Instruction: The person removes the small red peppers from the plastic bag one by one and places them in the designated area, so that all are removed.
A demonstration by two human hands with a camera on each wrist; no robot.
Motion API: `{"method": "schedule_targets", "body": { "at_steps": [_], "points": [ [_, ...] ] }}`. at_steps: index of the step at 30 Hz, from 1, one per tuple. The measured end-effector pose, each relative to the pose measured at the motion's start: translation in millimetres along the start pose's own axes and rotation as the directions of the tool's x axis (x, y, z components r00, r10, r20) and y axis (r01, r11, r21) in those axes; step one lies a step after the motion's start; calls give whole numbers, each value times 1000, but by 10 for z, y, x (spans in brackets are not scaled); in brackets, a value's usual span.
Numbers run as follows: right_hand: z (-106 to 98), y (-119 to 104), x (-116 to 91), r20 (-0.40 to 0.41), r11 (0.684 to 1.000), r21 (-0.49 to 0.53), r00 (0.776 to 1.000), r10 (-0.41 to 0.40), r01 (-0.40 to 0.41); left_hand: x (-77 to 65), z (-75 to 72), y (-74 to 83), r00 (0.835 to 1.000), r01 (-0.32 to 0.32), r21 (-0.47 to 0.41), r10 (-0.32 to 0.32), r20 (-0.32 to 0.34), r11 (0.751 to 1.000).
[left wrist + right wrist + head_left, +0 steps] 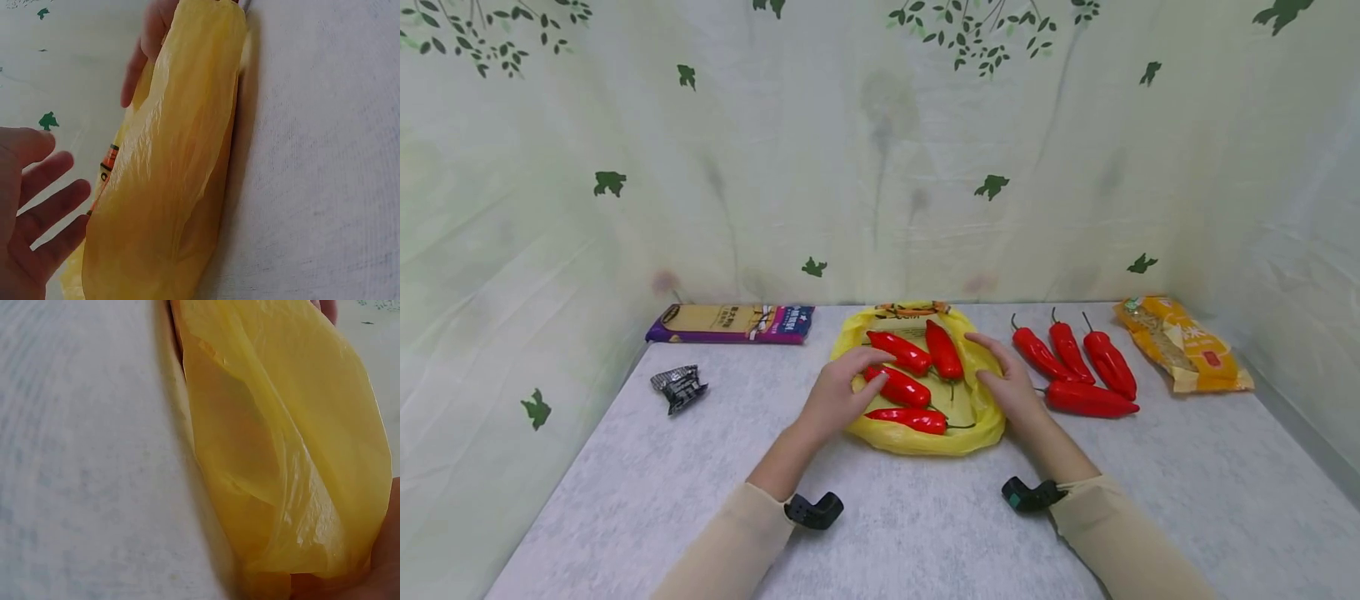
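A yellow plastic bag (951,442) lies with its mouth wide, and several red chili peppers (898,387) rest inside. At the bag's left side is my left hand (838,396), its fingers apart and reaching over the rim and nearby peppers. The left wrist view shows those fingers (53,212) spread beside the bag wall (181,144), pinching nothing. My right hand (1011,387) is at the bag's right rim with thumb and fingers parted. In the right wrist view the bag (281,456) hides most of that hand.
Right of the bag lie several more red chili peppers (1090,400), then an orange snack packet (1183,346). A purple and tan noodle-like package (730,323) lies at the back left. In front of it sits a small crumpled black wrapper (679,387). A patterned curtain (880,167) encloses the table.
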State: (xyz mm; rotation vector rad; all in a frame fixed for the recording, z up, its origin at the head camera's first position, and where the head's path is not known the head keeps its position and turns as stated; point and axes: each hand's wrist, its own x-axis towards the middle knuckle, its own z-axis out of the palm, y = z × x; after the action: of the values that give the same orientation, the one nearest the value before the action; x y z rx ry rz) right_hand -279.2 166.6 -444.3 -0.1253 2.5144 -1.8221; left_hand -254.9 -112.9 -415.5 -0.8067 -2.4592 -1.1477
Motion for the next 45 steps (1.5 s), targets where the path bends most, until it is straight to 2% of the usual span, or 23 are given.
{"method": "schedule_targets", "body": {
  "at_steps": [3, 6, 9, 12, 18, 22, 26, 33, 39, 45],
  "points": [
    [15, 0, 3, 0, 1000, 19, 1000, 15, -15, -12, 16, 62, 991, 16, 22, -19, 129, 1000],
    [18, 4, 7, 5, 999, 36, 1000, 12, -12, -26, 25, 113, 969, 22, 82, -41, 244, 996],
    [23, 2, 9, 5, 999, 48, 1000, -4, 4, -38, 40, 145, 946, -16, 160, -36, 321, 987],
    [26, -1, 7, -3, 999, 46, 1000, -6, 7, -48, 68, 158, 930, -64, 230, -25, 366, 971],
    [19, 20, 5, -12, 1000, 4, 1000, -24, 24, -72, 134, 159, 905, -111, 328, -41, 424, 938],
    [19, 31, 9, -10, 1000, -12, 1000, -28, 28, -92, 162, 152, 894, -105, 347, -65, 443, 932],
    [21, 31, 17, -7, 999, -16, 999, -36, 36, -102, 176, 154, 884, -81, 345, -93, 458, 935],
    [22, 14, 11, 5, 1000, -19, 1000, -21, 22, -121, 179, 171, 851, -8, 346, -175, 495, 938],
    [26, -31, -9, 16, 1000, -11, 1000, -15, 15, -132, 192, 174, 846, -5, 339, -176, 502, 941],
    [30, -248, -148, 19, 1000, -12, 1000, -10, 10, -131, 201, 165, 851, 23, 306, -179, 493, 952]
  ]
}}
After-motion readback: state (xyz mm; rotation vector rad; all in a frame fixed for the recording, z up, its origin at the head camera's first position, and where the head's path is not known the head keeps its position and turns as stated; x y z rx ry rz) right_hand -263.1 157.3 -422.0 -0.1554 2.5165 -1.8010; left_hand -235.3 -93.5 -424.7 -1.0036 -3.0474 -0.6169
